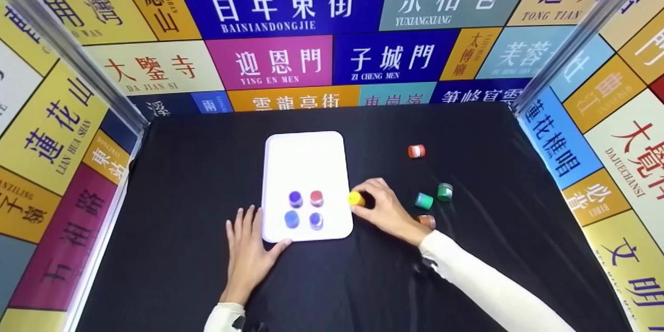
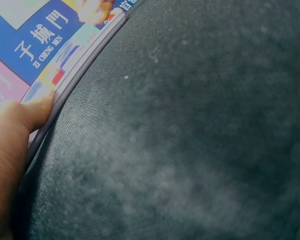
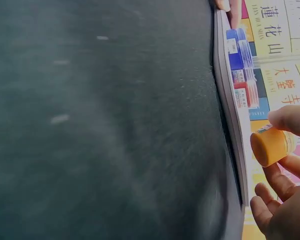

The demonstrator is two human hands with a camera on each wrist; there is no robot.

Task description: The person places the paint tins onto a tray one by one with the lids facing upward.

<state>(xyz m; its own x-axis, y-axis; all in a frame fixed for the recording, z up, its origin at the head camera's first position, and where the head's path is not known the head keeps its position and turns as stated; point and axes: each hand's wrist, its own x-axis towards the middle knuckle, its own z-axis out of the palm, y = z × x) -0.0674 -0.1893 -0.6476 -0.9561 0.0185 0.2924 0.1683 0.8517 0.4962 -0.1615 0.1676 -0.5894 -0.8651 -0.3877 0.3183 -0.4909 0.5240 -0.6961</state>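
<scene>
In the head view a white board (image 1: 306, 166) with rounded corners lies on the black surface. Four small paint jars stand on its lower half: a purple jar (image 1: 295, 198), a red jar (image 1: 316, 198), a light blue jar (image 1: 291, 219) and a dark blue jar (image 1: 316, 220). Between thumb and fingers my right hand (image 1: 386, 207) pinches a yellow paint jar (image 3: 270, 146), just off the board's right edge. My left hand (image 1: 248, 254) rests at the lower left corner, fingers straight along the side, its thumb (image 2: 39, 111) touching the near edge.
Right of the board lie loose jars: an orange-red jar (image 1: 416, 151), a dark green jar (image 1: 445, 192), a lighter green jar (image 1: 424, 201) and a brownish-orange jar (image 1: 426, 221), partly behind the right wrist. Panels with large characters (image 1: 280, 5) wall the black table (image 1: 197, 166) at back and sides.
</scene>
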